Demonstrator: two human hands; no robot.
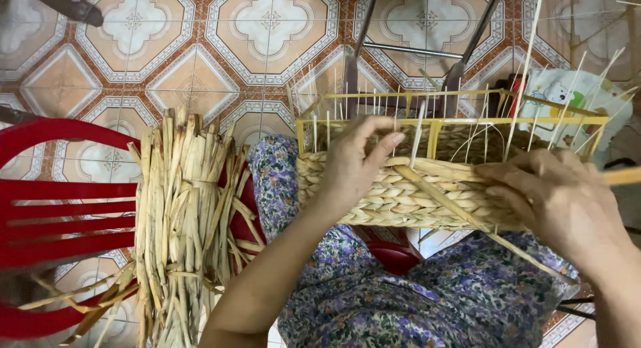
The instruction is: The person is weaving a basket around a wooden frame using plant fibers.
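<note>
the left hand (354, 164) pinched a strand (441, 198) against the basket (394, 201); the right hand (561, 198) gripped its side, near a straw bundle (183, 214).

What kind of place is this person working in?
Probably a home or small craft workshop, worked seated near the floor: patterned floor tiles, a red plastic chair bearing a bundle of dried reeds, and a half-woven basket on a yellow frame.
</note>
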